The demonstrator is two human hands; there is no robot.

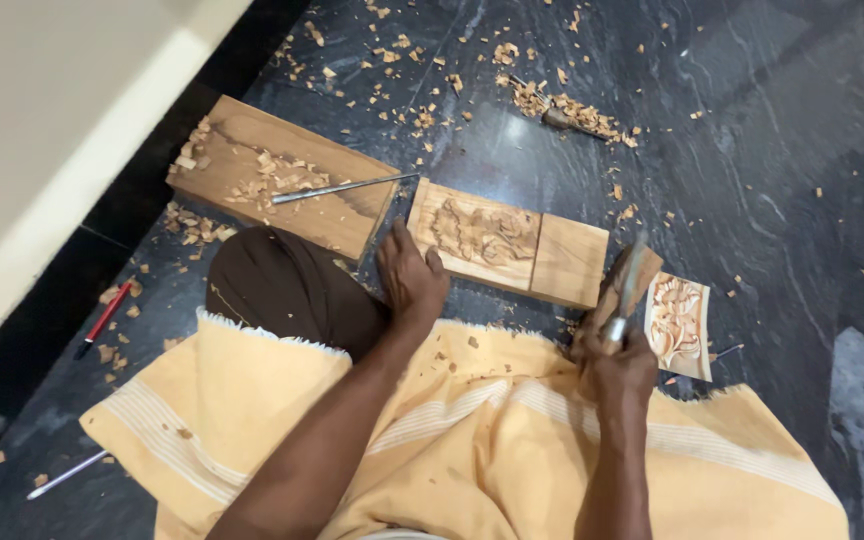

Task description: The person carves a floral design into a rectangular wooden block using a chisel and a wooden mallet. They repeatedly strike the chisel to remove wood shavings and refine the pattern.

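Note:
A long wooden block (507, 243) with a relief carved into its left half lies on the dark stone floor in front of me. My left hand (409, 275) rests flat at the block's near left corner, fingers apart. My right hand (620, 368) is closed around a wooden mallet (624, 285) together with a metal chisel, raised just right of the block. A small finished carved panel (678, 325) lies beside that hand. A yellow cloth (472, 440) covers my lap.
A wider plank (282, 190) at the left carries wood chips and a thin metal chisel (344, 187). Shavings litter the floor, with another tool (564, 118) among them at the top. A red pen (104, 320) and a white pen (67, 474) lie left. A pale wall edge (52, 120) runs along the left.

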